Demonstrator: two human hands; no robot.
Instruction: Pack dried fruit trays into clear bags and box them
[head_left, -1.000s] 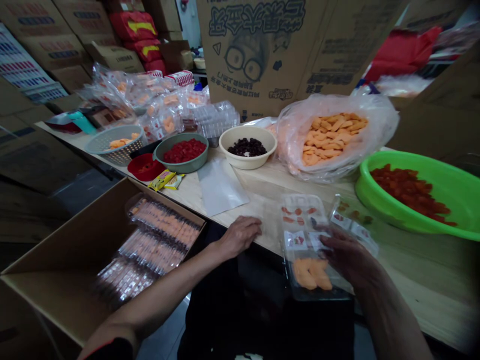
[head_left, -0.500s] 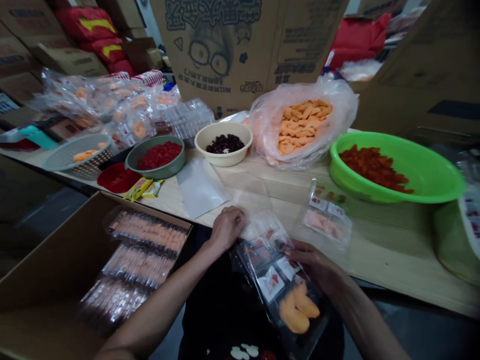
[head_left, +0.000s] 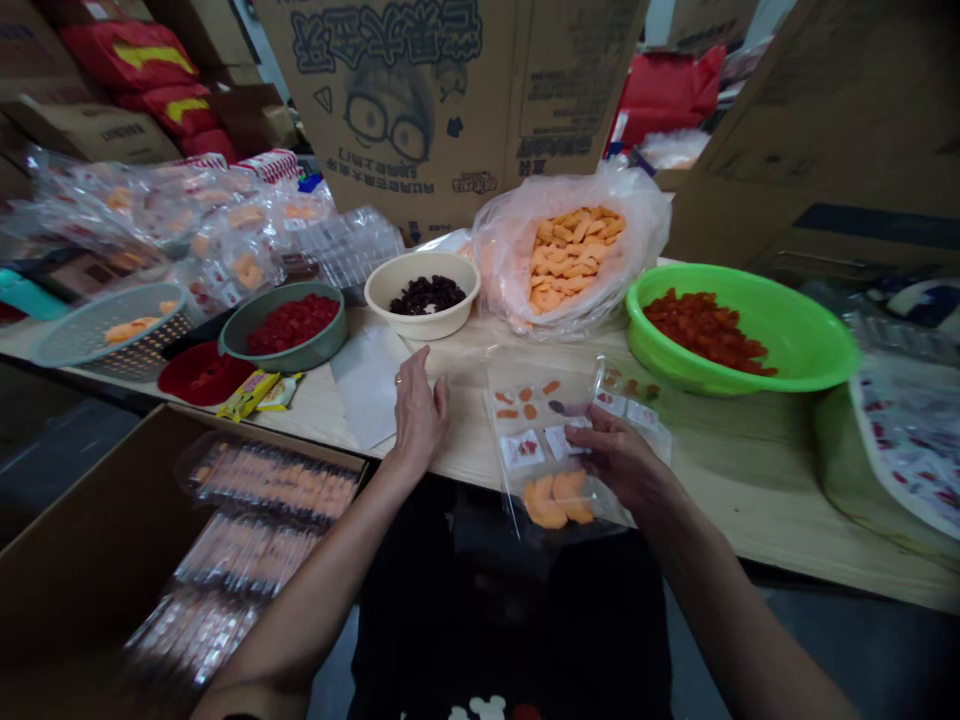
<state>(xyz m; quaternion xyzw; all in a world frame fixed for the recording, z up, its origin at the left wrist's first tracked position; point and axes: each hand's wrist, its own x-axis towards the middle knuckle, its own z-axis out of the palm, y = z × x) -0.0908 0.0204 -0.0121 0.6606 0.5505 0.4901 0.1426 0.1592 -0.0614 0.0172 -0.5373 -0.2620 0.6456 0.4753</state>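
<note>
Dim indoor light, soft faint shadows, wide-angle bending at the edges, slight blur lower left

2 hands (head_left: 420,415) (head_left: 626,465), 1 clear pack (head_left: 525,400), 3 bowls (head_left: 420,322)

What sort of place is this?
Likely a small snack-packing workroom: a clear snack pack in the right hand, basins of dried-looking fruit on the bench, filled packs in an open carton.

Bare forearms (head_left: 322,575) extend from a black top (head_left: 502,620) with a white cartoon mouse print (head_left: 480,712). A gold ring (head_left: 398,380) circles one finger of the left hand (head_left: 418,408).
</note>
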